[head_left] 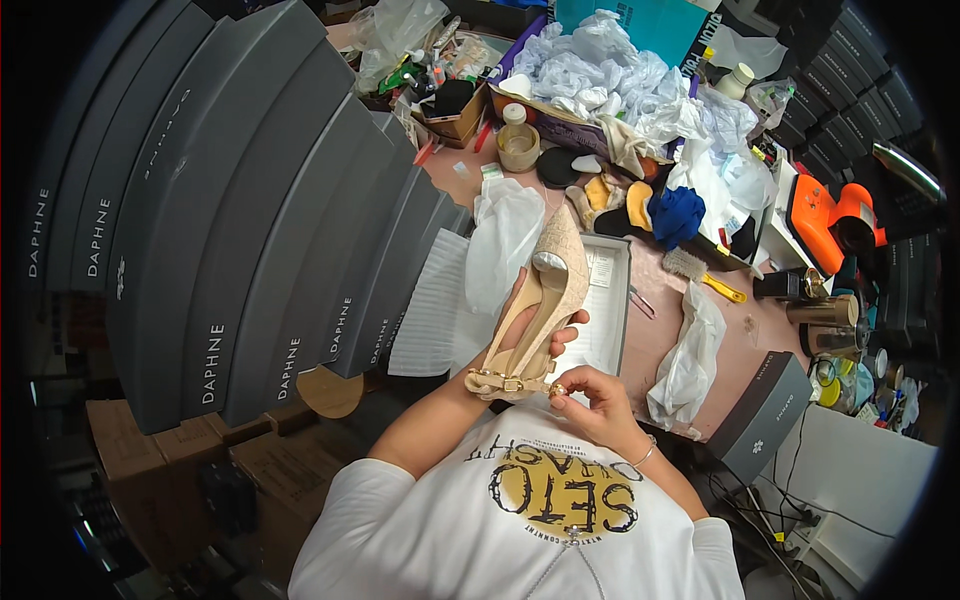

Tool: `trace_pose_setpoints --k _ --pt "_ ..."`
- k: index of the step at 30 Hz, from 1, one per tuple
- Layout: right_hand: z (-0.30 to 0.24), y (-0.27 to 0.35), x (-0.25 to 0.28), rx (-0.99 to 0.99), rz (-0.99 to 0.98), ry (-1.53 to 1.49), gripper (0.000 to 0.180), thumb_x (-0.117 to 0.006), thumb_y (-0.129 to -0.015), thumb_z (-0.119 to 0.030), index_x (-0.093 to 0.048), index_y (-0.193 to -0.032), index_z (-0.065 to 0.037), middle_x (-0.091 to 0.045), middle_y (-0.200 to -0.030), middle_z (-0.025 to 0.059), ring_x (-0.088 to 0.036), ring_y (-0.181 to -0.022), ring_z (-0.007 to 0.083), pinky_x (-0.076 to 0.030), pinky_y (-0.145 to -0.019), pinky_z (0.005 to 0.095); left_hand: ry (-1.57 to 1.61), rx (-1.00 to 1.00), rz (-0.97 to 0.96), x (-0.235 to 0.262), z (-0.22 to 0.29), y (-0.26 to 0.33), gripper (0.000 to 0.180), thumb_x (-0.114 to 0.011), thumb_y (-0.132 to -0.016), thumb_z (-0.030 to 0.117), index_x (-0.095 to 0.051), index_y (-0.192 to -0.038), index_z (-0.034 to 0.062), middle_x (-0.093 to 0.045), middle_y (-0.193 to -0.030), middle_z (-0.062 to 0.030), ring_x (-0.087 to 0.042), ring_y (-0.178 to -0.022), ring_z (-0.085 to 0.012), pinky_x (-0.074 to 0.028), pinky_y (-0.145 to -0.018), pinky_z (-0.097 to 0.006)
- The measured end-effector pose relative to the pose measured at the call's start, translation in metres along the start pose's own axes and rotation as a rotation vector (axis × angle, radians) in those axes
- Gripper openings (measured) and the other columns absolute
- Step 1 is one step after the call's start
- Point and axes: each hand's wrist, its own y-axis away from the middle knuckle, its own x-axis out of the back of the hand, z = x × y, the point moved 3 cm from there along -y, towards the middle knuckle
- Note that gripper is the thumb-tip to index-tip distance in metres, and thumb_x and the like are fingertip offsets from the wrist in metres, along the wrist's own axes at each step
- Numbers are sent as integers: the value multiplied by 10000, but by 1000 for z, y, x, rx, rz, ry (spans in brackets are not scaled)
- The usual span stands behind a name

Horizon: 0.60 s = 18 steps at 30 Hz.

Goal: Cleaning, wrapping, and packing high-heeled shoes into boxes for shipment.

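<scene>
A beige high-heeled shoe [562, 240] with a woven-looking surface is held in front of my chest, its pointed toe away from me. My left hand [567, 335] is closed around it from beneath, with fingertips showing on the right side. At the near end, an ankle strap [512, 384] carries gold ornaments. My right hand [598, 396] pinches a small gold piece at the right end of this strap between thumb and fingers. Just beyond the shoe lies an open grey shoebox [625, 292] with a white inside.
Tall stacks of dark shoeboxes [270, 230] rise at my left. White tissue paper [505, 225] lies beside the open box. To the right are a yellow-handled brush [722, 288], crumpled paper [690, 365] and a closed shoebox [762, 415]. A bin of crumpled tissue [600, 75] stands behind.
</scene>
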Motion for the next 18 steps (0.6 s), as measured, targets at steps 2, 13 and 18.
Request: trace_pose_setpoints --k 2,13,18 --pt "1 0 1 -17 20 -34 135 -677 -818 -82 -607 -906 -8 -636 -792 37 -564 -708 99 -469 -677 251 -30 4 -4 -1 -1 -1 930 -292 -824 777 -466 -1140 -80 -563 -752 -109 -641 -591 -175 -586 -462 -273" --pt "-4 1 3 52 -6 22 104 -668 -818 -73 -616 -873 -1 -642 -787 49 -578 -702 104 -470 -660 249 -147 39 41 1 -1 3 800 -275 -884 714 -450 -1287 45 -603 -885 -156 -508 -590 -176 -467 -445 -275" --pt "-7 1 4 27 -48 26 83 -655 -834 -75 -620 -854 -2 -651 -792 48 -583 -706 105 -469 -658 250 -190 80 -12 4 -2 2 845 -267 -868 738 -444 -1309 39 -607 -827 -149 -488 -554 -192 -374 -419 -271"
